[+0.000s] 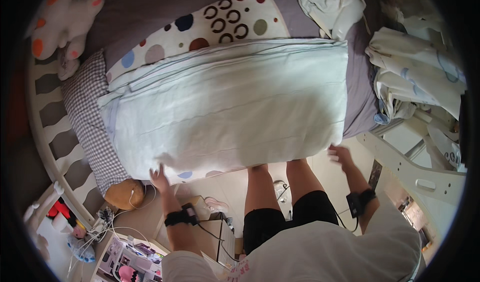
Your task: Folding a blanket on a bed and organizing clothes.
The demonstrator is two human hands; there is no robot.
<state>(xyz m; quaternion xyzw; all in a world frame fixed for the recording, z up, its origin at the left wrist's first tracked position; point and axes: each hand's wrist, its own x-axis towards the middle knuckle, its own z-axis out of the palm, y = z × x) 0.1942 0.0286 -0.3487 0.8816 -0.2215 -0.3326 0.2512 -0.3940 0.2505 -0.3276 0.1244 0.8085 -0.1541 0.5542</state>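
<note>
A pale white-green cloth [235,102], like a light blanket or sheet, lies folded and mostly flat across the bed over a white dotted sheet [260,12]. At its near left edge is my left hand [160,179], fingers apart, their tips close to the cloth. My right hand [341,156] is beside the cloth's near right corner, with fingers bent and somewhat apart. Neither hand visibly grips the fabric. Whether the fingertips touch it is hard to tell.
A checked pillow [92,122] leans by the white headboard rail at left, with a brown cushion [124,194] below. A plush toy [65,22] sits far left. Bunched white cloth [332,4] lies at the back; more fabric [415,72] hangs right. Cables [112,227] trail lower left.
</note>
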